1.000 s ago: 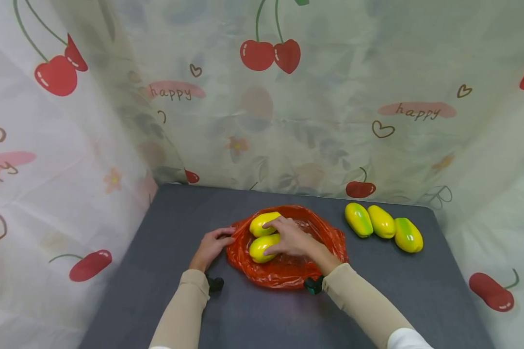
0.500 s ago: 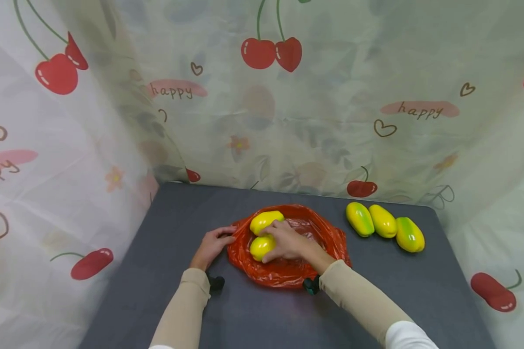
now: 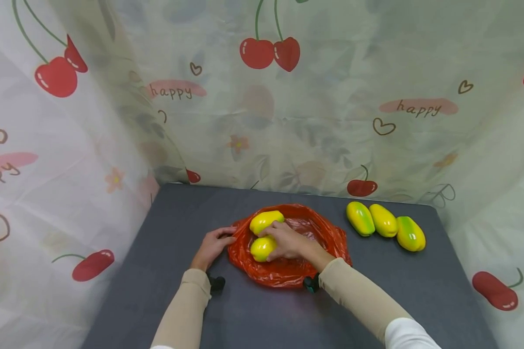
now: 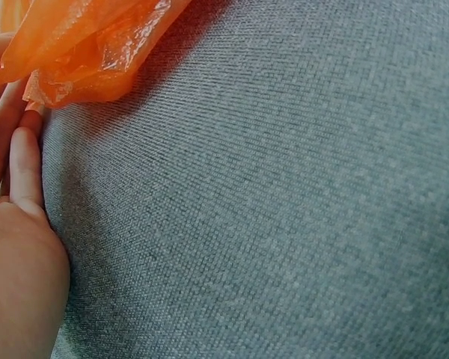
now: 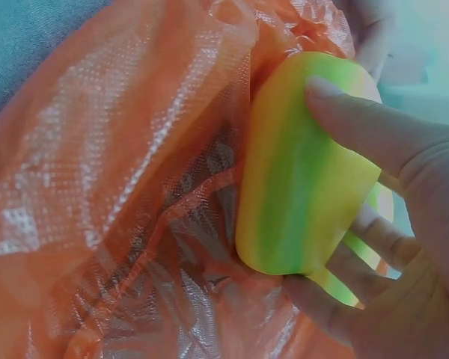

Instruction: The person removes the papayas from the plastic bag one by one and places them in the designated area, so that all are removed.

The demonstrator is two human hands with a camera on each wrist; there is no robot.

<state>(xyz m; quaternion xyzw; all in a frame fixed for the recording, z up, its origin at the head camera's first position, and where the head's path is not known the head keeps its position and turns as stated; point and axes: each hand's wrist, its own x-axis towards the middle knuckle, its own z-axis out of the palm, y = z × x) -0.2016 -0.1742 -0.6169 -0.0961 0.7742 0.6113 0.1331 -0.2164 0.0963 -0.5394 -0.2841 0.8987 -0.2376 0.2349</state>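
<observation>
Pale curtain [image 3: 332, 121] at the back, all cherries, hearts and "happy" lettering, and in front of it the dark grey bench [image 3: 192, 203], finely woven to look at up close. And now right to the middle, into the crinkled red plastic bag [image 3: 288, 278], mouth upward! Inside, toward the left wall: the near fruit [image 3: 262, 249], in the grip of the right hand [image 3: 286, 241], thumb on one side, fingers round the other. Lying just left of that palm, between both hands, with the right by far the closer; long axis crosswise to the thumb in the right wrist view, partly covered from above. Just beyond, the far fruit [image 3: 264, 221], stretched roughly left to right. Outside, the left hand [image 3: 211, 246], touching the bag's rim with bent fingers; pinching it or merely resting there, cannot tell. And the surfaces: smooth, glossy, plump yellow ovals, a broad green stripe down the held one, against thin, shiny, wrinkled plastic. Out on the right, three more fruits [image 3: 383, 220] side by side in a row, same rounded shape, green patches on the outer two.
</observation>
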